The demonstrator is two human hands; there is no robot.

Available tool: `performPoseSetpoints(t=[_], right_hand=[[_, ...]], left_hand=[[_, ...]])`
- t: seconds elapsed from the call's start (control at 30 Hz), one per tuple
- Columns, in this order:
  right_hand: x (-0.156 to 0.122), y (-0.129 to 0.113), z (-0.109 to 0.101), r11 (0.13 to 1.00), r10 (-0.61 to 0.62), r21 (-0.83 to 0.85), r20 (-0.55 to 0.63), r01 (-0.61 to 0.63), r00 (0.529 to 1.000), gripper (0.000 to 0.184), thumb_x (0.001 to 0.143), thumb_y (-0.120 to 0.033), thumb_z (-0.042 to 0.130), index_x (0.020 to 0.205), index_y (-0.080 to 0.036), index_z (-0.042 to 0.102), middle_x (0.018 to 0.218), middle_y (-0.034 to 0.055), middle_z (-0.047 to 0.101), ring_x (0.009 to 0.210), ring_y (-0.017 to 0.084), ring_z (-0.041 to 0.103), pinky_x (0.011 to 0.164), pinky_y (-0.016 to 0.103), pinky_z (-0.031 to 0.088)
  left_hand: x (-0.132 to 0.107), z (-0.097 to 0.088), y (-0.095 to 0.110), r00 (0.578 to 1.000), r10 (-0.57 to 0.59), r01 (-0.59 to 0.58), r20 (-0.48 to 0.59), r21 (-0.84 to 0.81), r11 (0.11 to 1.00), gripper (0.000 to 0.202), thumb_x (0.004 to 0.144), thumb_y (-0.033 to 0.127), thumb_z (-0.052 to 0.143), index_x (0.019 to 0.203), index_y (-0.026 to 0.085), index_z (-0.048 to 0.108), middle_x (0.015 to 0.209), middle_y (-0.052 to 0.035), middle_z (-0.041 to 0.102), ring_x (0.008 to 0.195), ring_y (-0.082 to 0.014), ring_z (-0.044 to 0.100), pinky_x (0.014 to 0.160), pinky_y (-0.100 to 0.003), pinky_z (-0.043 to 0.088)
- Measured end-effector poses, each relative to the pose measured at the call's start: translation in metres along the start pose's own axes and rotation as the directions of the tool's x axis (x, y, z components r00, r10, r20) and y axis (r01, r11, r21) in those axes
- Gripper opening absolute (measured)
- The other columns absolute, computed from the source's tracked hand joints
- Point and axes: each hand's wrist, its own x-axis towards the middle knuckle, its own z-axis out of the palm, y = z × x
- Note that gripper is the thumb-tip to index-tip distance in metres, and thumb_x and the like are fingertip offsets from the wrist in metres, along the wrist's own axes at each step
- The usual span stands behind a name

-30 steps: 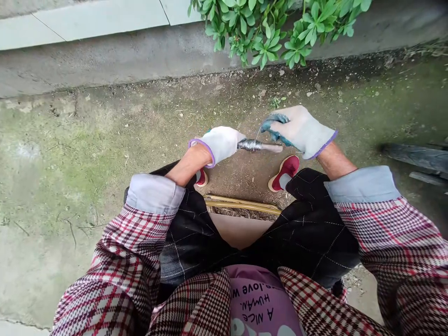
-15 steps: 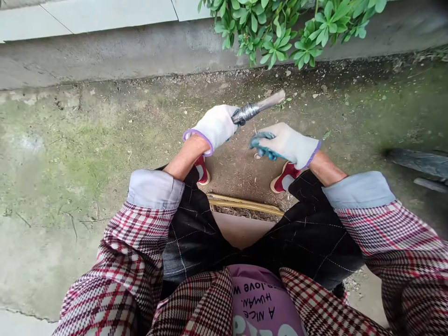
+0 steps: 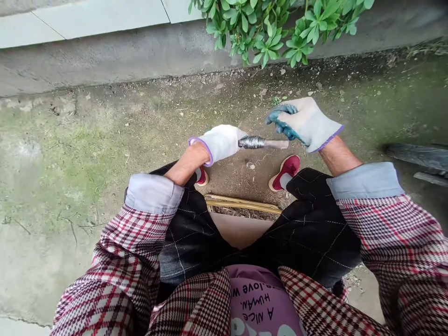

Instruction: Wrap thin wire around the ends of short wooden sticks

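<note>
In the head view, my left hand [image 3: 221, 143], in a white work glove with a purple cuff, is wrapped round one end of a short stick [image 3: 276, 144]. Shiny silvery wire [image 3: 252, 142] is wound tightly about the stick near my fingers, and its bare brownish end points right. My right hand [image 3: 304, 122], gloved in white with blue-coated fingers, hovers just above and right of that bare end. Its fingers are curled together in a pinch. Whatever lies between them is too thin or hidden to make out.
Yellowish strips [image 3: 245, 204] lie between my knees beside a pale board [image 3: 241, 228]. My red shoes [image 3: 285, 172] rest on the mossy ground [image 3: 87, 154]. A leafy bush [image 3: 266, 32] overhangs the low concrete wall [image 3: 140, 56] ahead. A dark tyre-like object [image 3: 416, 156] sits at right.
My right hand has moved up and to the right, away from my left. The stick has swung from slanting upward to nearly level, its bare end lower, as my left hand sank slightly.
</note>
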Motion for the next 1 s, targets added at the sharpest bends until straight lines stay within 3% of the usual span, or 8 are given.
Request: performPoseSetpoints(t=[0.17,0.27,0.37,0.5,0.73,0.83,0.9,1.0], right_hand=[[0.006,0.001,0.021,0.999,0.034,0.0,0.091,-0.034,0.995,0.013,0.09,-0.02,0.061,0.085,-0.018,0.073,0.067,0.0027,0.064,0.053,0.014,0.052,0.051,0.03,0.042],[0.001,-0.004,0.038,0.997,-0.045,-0.056,0.164,0.054,0.985,0.015,0.091,-0.02,0.061,0.082,-0.019,0.073,0.068,0.0011,0.066,0.058,0.014,0.057,0.057,0.028,0.045],[-0.011,-0.015,0.049,0.992,-0.035,-0.107,0.276,0.067,0.961,0.017,0.092,-0.021,0.063,0.077,-0.019,0.071,0.065,-0.0008,0.064,0.056,0.012,0.056,0.057,0.026,0.043],[-0.028,-0.031,0.043,0.999,-0.043,0.033,0.387,0.033,0.921,0.017,0.093,-0.026,0.063,0.08,-0.019,0.071,0.067,-0.0003,0.065,0.051,0.011,0.052,0.049,0.025,0.042],[-0.026,-0.024,0.0,0.994,-0.053,0.098,0.083,0.045,0.995,0.013,0.086,-0.036,0.071,0.084,-0.025,0.077,0.064,0.0034,0.062,0.053,0.016,0.051,0.044,0.03,0.039],[-0.013,-0.01,-0.009,0.996,-0.007,0.088,-0.018,0.008,1.0,0.022,0.09,-0.046,0.068,0.087,-0.026,0.077,0.069,0.0069,0.066,0.056,0.02,0.054,0.044,0.033,0.04],[-0.005,-0.002,-0.009,0.997,0.008,0.083,-0.047,-0.004,0.999,0.022,0.09,-0.045,0.069,0.085,-0.025,0.076,0.074,0.0085,0.069,0.06,0.022,0.058,0.047,0.035,0.043],[0.0,0.001,0.001,0.996,0.042,0.078,-0.022,-0.04,0.999,0.017,0.086,-0.036,0.07,0.074,-0.024,0.071,0.071,0.0074,0.068,0.059,0.021,0.057,0.049,0.035,0.043]], left_hand=[[-0.004,-0.017,-0.005,0.991,-0.093,0.045,-0.094,-0.418,0.907,0.041,0.093,0.021,0.052,0.13,0.016,0.069,0.096,-0.0027,0.076,0.07,-0.0092,0.058,0.069,-0.024,0.044],[0.0,-0.02,-0.014,0.972,-0.204,0.13,-0.114,-0.462,0.877,0.045,0.097,0.019,0.045,0.138,0.017,0.062,0.105,-0.0042,0.075,0.076,-0.0097,0.062,0.072,-0.025,0.046],[0.002,-0.022,-0.023,0.952,-0.276,0.224,-0.131,-0.316,0.922,0.044,0.099,0.02,0.042,0.138,0.019,0.063,0.103,-0.0043,0.074,0.085,-0.0135,0.066,0.077,-0.026,0.047],[0.003,-0.017,-0.026,0.94,-0.271,0.269,-0.206,-0.038,0.962,0.039,0.098,0.018,0.044,0.125,0.017,0.072,0.098,-0.0092,0.074,0.094,-0.0209,0.069,0.082,-0.03,0.048],[0.007,0.012,-0.006,0.997,-0.078,0.07,0.022,0.26,0.963,0.038,0.093,0.011,0.048,0.113,0.016,0.079,0.093,-0.0145,0.075,0.095,-0.0294,0.072,0.082,-0.037,0.05],[0.004,0.007,0.005,0.999,0.015,-0.021,0.048,0.131,0.991,0.035,0.092,0.013,0.051,0.111,0.018,0.08,0.089,-0.0104,0.075,0.087,-0.0243,0.071,0.077,-0.034,0.05],[-0.001,-0.003,0.011,0.999,0.031,-0.028,0.029,-0.095,0.995,0.034,0.091,0.015,0.054,0.114,0.018,0.079,0.09,-0.0072,0.076,0.077,-0.0183,0.068,0.072,-0.03,0.049],[-0.006,-0.016,0.015,0.998,0.024,-0.049,-0.055,-0.53,0.847,0.039,0.088,0.013,0.056,0.123,0.015,0.074,0.1,-0.0069,0.078,0.066,-0.0112,0.06,0.064,-0.028,0.05]])
